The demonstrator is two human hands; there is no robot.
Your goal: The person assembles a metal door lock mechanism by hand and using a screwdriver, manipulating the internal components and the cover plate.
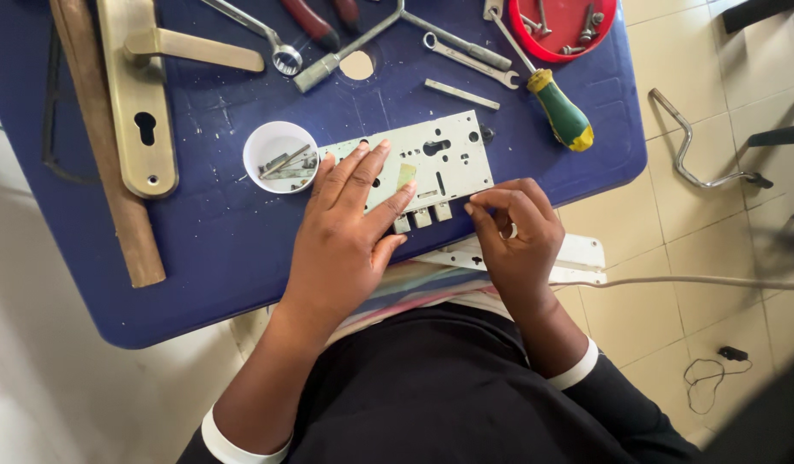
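Lock case (431, 163) lies flat at the frame's centre on the blue counter (225, 249). Your left hand (345, 232) presses it, fingers spread; keep that steady. Your right hand (517, 236) pinches closed at its lower right edge, holding something I cannot make out.

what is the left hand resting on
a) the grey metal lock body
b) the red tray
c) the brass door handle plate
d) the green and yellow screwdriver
a: the left hand lies flat with fingers spread on the grey metal lock body, while the screwdriver lies untouched farther up the blue table.
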